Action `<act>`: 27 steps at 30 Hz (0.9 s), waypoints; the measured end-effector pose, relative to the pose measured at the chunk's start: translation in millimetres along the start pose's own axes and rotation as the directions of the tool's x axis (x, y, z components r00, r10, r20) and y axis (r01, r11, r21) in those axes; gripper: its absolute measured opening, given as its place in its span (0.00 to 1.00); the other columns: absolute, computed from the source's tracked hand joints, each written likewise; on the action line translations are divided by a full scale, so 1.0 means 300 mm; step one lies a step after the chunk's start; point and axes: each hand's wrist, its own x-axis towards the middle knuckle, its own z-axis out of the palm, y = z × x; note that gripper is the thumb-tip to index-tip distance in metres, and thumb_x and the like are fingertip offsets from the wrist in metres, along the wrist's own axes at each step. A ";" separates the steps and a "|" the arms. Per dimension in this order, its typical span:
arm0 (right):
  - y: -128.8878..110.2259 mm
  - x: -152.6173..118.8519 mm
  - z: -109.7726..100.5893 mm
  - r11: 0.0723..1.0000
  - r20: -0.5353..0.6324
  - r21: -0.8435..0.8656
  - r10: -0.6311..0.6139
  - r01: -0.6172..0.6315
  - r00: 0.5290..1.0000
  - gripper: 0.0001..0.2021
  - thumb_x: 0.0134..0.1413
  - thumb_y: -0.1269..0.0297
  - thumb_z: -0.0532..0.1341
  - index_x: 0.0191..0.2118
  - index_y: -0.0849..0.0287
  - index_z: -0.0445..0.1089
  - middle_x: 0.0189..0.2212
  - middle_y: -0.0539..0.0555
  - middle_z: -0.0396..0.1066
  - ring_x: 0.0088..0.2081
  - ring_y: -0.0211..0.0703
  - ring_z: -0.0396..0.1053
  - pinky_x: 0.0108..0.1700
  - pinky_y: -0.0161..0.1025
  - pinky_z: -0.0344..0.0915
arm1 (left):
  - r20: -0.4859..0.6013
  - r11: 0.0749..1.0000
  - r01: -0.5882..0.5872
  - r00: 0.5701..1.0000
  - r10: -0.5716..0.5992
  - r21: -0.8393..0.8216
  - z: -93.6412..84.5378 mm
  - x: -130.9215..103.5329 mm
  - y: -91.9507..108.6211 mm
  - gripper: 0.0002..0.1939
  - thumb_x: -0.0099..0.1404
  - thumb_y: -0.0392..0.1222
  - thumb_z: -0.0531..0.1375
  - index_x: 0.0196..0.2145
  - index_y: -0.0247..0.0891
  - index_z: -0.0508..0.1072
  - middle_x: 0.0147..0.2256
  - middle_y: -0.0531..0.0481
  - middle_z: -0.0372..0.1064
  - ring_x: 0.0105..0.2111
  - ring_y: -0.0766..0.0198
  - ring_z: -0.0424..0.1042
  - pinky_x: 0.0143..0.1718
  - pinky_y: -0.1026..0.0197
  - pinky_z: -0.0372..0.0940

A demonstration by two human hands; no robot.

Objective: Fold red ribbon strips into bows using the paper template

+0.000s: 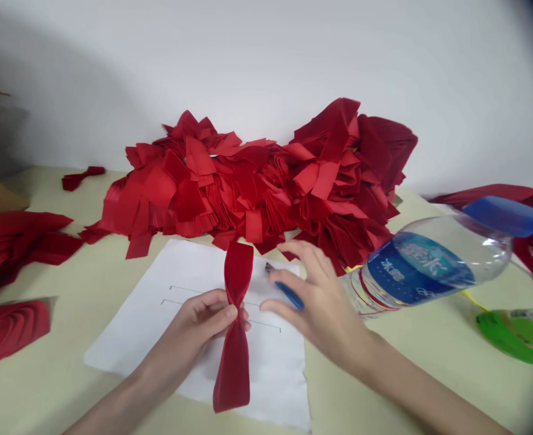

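Observation:
A dark red velvet ribbon bow, pinched narrow at its middle, hangs between the thumb and fingers of my left hand. Under it lies a white paper sheet with thin black ruled lines. To the right, my right hand hovers over the paper's right edge, thumb and fingers apart and holding nothing. A blue pen lies on the paper beside its fingers, partly hidden by them.
A big heap of red ribbon pieces lies along the wall. More red ribbons are at the left, with a small bow behind. A blue-capped bottle leans at the right, near a green object.

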 end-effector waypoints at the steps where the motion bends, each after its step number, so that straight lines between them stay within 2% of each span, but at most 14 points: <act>1: -0.026 -0.008 0.000 0.991 0.030 0.132 -0.022 0.018 0.999 0.13 0.48 0.51 0.63 0.33 0.56 0.71 0.52 0.56 0.58 0.54 0.52 0.54 0.52 0.48 0.55 | 0.005 1.000 -0.006 1.000 0.006 -0.005 0.002 0.000 -0.004 0.07 0.62 0.43 0.58 0.30 0.37 0.72 0.30 0.51 0.69 0.33 0.66 0.67 0.38 0.64 0.60; 3: -0.069 -0.019 0.003 0.945 0.092 0.328 -0.026 -0.005 0.995 0.10 0.47 0.55 0.65 0.30 0.56 0.71 0.47 0.53 0.61 0.51 0.46 0.57 0.51 0.44 0.56 | 0.007 1.000 -0.013 1.000 0.013 -0.012 0.006 -0.001 -0.008 0.07 0.61 0.42 0.59 0.30 0.37 0.72 0.29 0.52 0.69 0.32 0.67 0.66 0.36 0.65 0.60; 5: -0.090 -0.023 0.010 0.898 0.101 0.436 0.018 -0.061 0.995 0.04 0.51 0.63 0.63 0.28 0.56 0.70 0.44 0.51 0.63 0.49 0.43 0.59 0.51 0.42 0.56 | 0.005 1.000 -0.013 1.000 0.013 -0.017 0.008 -0.003 -0.011 0.06 0.60 0.41 0.60 0.31 0.37 0.73 0.29 0.52 0.69 0.32 0.67 0.67 0.36 0.66 0.60; 8: -0.084 -0.016 0.016 0.804 0.104 0.579 0.092 -0.136 0.990 0.05 0.52 0.71 0.61 0.28 0.57 0.71 0.41 0.51 0.64 0.46 0.40 0.61 0.49 0.40 0.57 | 0.022 0.998 0.026 0.999 -0.025 -0.061 0.006 -0.005 -0.011 0.04 0.60 0.40 0.61 0.32 0.37 0.74 0.30 0.52 0.69 0.32 0.67 0.68 0.36 0.66 0.60; 12: -0.061 0.000 0.010 0.641 0.200 0.725 0.155 -0.253 0.967 0.05 0.49 0.72 0.62 0.25 0.58 0.70 0.34 0.50 0.65 0.39 0.38 0.64 0.43 0.38 0.60 | 0.048 0.987 0.055 0.998 -0.048 -0.148 -0.005 -0.006 -0.009 0.03 0.60 0.38 0.61 0.32 0.37 0.74 0.30 0.52 0.69 0.31 0.69 0.68 0.33 0.69 0.60; 18: -0.063 -0.001 0.006 0.460 0.285 0.815 0.210 -0.352 0.935 0.05 0.50 0.73 0.59 0.25 0.60 0.69 0.25 0.48 0.63 0.28 0.34 0.61 0.28 0.33 0.57 | 0.106 0.982 0.068 0.993 -0.050 -0.175 -0.006 -0.009 -0.006 0.04 0.58 0.34 0.62 0.33 0.36 0.75 0.31 0.51 0.68 0.33 0.68 0.67 0.35 0.69 0.61; 21: -0.069 -0.006 0.004 0.435 0.250 0.838 0.229 -0.329 0.941 0.06 0.50 0.72 0.59 0.25 0.60 0.69 0.24 0.48 0.63 0.27 0.33 0.60 0.26 0.32 0.56 | 0.094 0.980 0.093 0.993 -0.077 -0.175 -0.001 -0.011 -0.009 0.03 0.58 0.36 0.62 0.32 0.36 0.74 0.29 0.52 0.68 0.31 0.69 0.67 0.32 0.69 0.60; 24: -0.074 -0.011 0.002 0.455 0.208 0.837 0.246 -0.302 0.947 0.06 0.50 0.71 0.59 0.24 0.60 0.69 0.24 0.47 0.63 0.27 0.33 0.59 0.26 0.32 0.55 | 0.081 0.981 0.105 0.992 -0.093 -0.166 0.004 -0.014 -0.012 0.03 0.57 0.37 0.62 0.30 0.36 0.74 0.27 0.52 0.68 0.29 0.69 0.66 0.29 0.69 0.59; 27: -0.079 -0.016 0.001 0.474 0.179 0.833 0.257 -0.286 0.950 0.06 0.50 0.71 0.60 0.24 0.60 0.69 0.24 0.48 0.63 0.27 0.34 0.59 0.26 0.33 0.55 | 0.023 0.983 0.120 0.993 -0.118 -0.139 0.011 -0.016 -0.016 0.02 0.56 0.36 0.63 0.30 0.36 0.73 0.26 0.53 0.68 0.27 0.71 0.64 0.28 0.70 0.58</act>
